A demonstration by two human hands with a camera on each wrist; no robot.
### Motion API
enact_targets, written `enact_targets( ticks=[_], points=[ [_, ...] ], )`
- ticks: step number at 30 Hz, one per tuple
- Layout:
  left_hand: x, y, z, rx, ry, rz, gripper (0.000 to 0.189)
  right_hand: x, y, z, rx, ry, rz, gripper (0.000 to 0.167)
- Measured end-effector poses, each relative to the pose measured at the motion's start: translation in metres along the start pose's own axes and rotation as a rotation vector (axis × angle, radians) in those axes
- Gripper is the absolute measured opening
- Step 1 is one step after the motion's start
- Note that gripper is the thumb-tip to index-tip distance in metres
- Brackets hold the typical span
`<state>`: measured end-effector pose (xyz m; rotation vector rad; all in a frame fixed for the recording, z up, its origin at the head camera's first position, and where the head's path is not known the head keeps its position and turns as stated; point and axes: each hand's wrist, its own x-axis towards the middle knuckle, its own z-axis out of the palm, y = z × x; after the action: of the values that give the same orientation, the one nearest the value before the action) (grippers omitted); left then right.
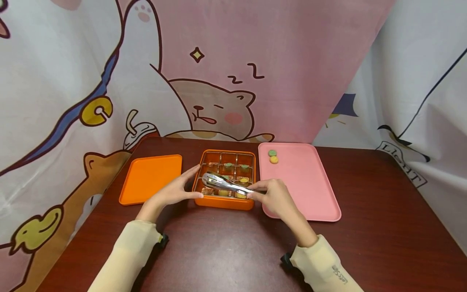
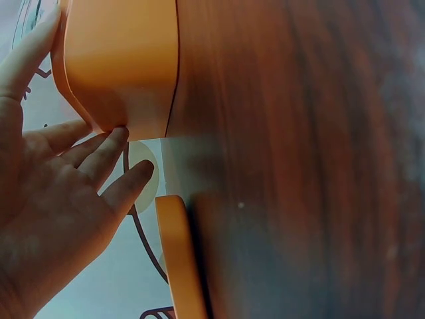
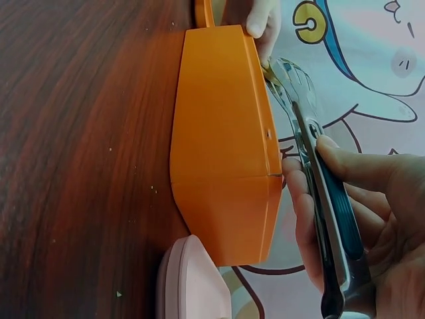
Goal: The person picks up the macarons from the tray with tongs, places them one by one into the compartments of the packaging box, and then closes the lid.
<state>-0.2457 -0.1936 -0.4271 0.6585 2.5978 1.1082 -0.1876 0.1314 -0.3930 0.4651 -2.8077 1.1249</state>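
Note:
An orange box (image 1: pixel 223 202) with a clear divided insert stands mid-table, with several small green and yellow round sweets in its compartments. My right hand (image 1: pixel 275 197) holds metal food tongs (image 1: pixel 222 183) between thumb and fingers. The tongs lie slantwise over the insert, their heads toward the box's left side. In the right wrist view, the thumb presses the near arm of the tongs (image 3: pixel 329 193). My left hand (image 1: pixel 175 190) rests against the box's left front corner, thumb at the front rim. Its extended fingertips touch the box wall (image 2: pixel 123 86) in the left wrist view.
A pink tray (image 1: pixel 303 182) lies right of the box, with a green sweet (image 1: pixel 272 153) and a yellow sweet (image 1: pixel 274 159) at its far left corner. To the left is a flat orange lid (image 1: pixel 151 178). A printed curtain (image 1: pixel 292 73) hangs behind the table.

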Motion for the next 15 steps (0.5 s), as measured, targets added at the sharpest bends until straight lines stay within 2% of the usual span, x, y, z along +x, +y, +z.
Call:
enact_targets(
  ticks=[8, 15],
  points=[
    [0.0004, -0.0003, 0.0010, 0.000, 0.011, 0.003, 0.101, 0.0005, -0.0009, 0.0006, -0.011, -0.008, 0.002, 0.019],
    [-0.0001, 0.0000, 0.0012, 0.000, 0.015, -0.007, 0.101, 0.0012, 0.0039, -0.0005, 0.000, -0.013, 0.038, 0.022]
  ],
)
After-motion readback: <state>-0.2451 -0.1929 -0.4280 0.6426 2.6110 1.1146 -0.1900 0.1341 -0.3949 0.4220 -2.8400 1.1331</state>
